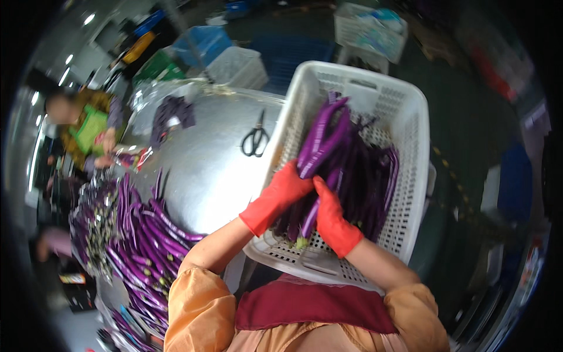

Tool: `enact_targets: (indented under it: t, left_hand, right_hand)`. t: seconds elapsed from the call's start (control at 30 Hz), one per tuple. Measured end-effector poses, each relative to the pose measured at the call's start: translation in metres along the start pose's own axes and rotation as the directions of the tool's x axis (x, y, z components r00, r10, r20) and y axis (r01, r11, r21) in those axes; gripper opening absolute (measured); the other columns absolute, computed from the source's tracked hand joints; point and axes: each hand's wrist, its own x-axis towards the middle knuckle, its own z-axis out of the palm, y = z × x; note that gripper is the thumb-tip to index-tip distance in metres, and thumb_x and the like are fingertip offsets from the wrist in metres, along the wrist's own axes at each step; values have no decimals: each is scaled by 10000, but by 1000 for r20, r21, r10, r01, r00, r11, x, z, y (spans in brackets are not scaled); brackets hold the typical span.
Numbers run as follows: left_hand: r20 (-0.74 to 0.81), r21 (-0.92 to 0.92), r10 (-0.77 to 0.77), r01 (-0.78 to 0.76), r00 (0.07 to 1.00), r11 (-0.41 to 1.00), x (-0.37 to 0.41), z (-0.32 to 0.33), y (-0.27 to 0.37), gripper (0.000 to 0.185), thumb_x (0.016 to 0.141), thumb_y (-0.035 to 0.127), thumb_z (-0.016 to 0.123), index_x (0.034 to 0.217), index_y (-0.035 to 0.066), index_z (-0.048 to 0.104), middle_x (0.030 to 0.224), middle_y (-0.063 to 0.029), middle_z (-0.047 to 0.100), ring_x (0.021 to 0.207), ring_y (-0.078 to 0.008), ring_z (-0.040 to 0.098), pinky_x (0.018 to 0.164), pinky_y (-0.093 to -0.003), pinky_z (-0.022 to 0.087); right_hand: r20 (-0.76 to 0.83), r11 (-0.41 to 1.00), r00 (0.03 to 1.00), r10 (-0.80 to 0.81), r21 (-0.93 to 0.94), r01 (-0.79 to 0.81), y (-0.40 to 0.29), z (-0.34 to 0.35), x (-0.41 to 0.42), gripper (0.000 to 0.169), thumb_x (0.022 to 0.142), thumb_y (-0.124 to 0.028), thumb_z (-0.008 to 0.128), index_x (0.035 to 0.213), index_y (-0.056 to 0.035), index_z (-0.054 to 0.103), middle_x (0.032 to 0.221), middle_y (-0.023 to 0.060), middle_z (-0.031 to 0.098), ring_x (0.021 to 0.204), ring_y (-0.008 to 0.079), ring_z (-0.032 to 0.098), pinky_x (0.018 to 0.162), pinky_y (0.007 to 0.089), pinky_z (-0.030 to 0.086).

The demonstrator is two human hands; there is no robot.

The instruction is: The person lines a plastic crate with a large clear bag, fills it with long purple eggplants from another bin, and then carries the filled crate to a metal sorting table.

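Observation:
My left hand, in a red rubber glove, grips long purple eggplants inside a white perforated plastic basket. Also red-gloved, my right hand presses against the same eggplants from the right, its fingers near those of the left. Under and beside this bunch, more dark purple eggplants lie lengthwise in the basket. One eggplant's green stem end points towards me below the hands. The glove fingers are partly hidden by the eggplants.
Black-handled scissors lie on the metal table left of the basket. A large pile of eggplants covers the table's near left. Across it, a person in a green apron handles a plastic package. Crates stand behind.

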Motion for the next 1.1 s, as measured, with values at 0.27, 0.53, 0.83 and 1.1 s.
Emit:
enact_targets:
  t: [0.27, 0.53, 0.83, 1.1]
  left_hand:
    - [-425, -216, 279, -396, 861, 892, -138, -108, -1, 682, 706, 186, 688, 1305, 83, 379, 1037, -212, 609, 1000, -354, 591, 840, -406, 453]
    - [-765, -321, -147, -173, 627, 931, -281, -189, -119, 609, 727, 157, 693, 1259, 46, 419, 1065, -112, 584, 995, -203, 566, 849, -337, 447]
    - [-920, -331, -316, -28, 230, 943, -444, -274, -285, 810, 816, 199, 677, 1430, 41, 172, 1348, -140, 409, 1158, -218, 471, 962, -304, 393]
    - [-830, -11, -305, 533, 466, 846, -448, -286, -380, 918, 655, 466, 760, 1397, 134, 334, 1467, -235, 184, 1382, -334, 127, 1090, -399, 187]
  right_hand:
    - [578, 902, 796, -180, -225, 368, -20, 109, -113, 354, 897, -229, 567, 1155, 12, 556, 1106, 79, 584, 976, 171, 566, 840, 306, 449]
    - [823, 840, 465, 328, -479, 255, 111, 217, -179, 297, 865, -263, 613, 1041, -24, 602, 870, -2, 609, 743, 85, 539, 650, 245, 415]
    - [955, 759, 136, 264, -293, 582, 327, 326, -271, 676, 773, -520, 629, 1150, 32, 526, 1011, 179, 623, 941, 311, 596, 825, 382, 445]
    - [768, 634, -72, 637, -469, 615, 300, 284, -245, 473, 875, -239, 515, 1269, 18, 461, 1134, 114, 578, 975, 148, 538, 826, 281, 444]
